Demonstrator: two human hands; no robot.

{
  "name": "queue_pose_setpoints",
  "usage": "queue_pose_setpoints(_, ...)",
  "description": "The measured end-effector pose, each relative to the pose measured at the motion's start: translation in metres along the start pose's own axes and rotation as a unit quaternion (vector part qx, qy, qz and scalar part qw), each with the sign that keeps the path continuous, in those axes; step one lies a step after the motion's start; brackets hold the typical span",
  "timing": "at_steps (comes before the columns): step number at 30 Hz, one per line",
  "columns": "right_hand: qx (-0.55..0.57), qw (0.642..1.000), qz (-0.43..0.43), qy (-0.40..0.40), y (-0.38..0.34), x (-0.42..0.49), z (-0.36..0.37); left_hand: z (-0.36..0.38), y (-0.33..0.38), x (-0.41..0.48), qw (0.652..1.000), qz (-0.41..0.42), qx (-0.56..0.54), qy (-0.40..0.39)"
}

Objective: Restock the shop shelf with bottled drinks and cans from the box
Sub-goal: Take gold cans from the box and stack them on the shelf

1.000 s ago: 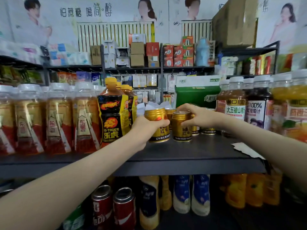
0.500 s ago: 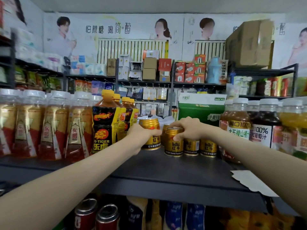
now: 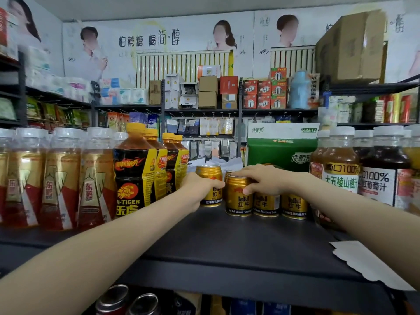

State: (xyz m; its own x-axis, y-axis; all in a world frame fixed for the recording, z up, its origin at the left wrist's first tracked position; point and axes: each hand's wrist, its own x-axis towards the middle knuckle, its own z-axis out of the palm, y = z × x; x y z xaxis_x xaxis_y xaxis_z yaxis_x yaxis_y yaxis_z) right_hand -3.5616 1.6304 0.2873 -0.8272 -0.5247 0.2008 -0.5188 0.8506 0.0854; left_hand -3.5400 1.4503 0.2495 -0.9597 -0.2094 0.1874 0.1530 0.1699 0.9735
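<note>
1. Left hand (image 3: 200, 189): fingers wrapped round the side of an upright gold metal can (image 3: 209, 173), which stands on the dark flat shelf board (image 3: 227, 242).
2. Right hand (image 3: 261, 180): fingers curled over the top rim of a second gold metal can (image 3: 237, 201), just beside the first.

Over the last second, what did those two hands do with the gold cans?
The left hand pushed the left gold can deeper onto the shelf, beside the Hi-Tiger bottles. The right hand slid the right gold can back level with the two shelved cans. Both hands still grip. Bottles and green carton stayed put.
</note>
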Motion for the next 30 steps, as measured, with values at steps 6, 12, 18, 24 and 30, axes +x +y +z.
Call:
queue_pose_setpoints(6,0.059,0.998,0.003,-0.020,0.007,0.006,0.003,0.002,-0.005,0.023,1.000,-0.003,0.001,0.000)
queue_pose_setpoints(12,0.093,0.995,0.008,-0.026,0.009,0.008,0.003,0.013,-0.016,0.039,1.000,-0.001,0.031,0.003)
queue_pose_setpoints(18,0.058,0.998,-0.017,0.009,0.006,0.002,0.003,0.015,-0.016,0.045,0.952,0.086,0.292,0.029)
queue_pose_setpoints(24,-0.081,0.988,-0.095,0.087,-0.004,0.000,0.017,0.008,-0.021,0.046,0.782,0.298,0.547,-0.016)
queue_pose_setpoints(30,-0.061,0.993,-0.054,0.089,-0.004,0.004,0.021,0.001,-0.026,0.049,0.757,0.272,0.592,-0.055)
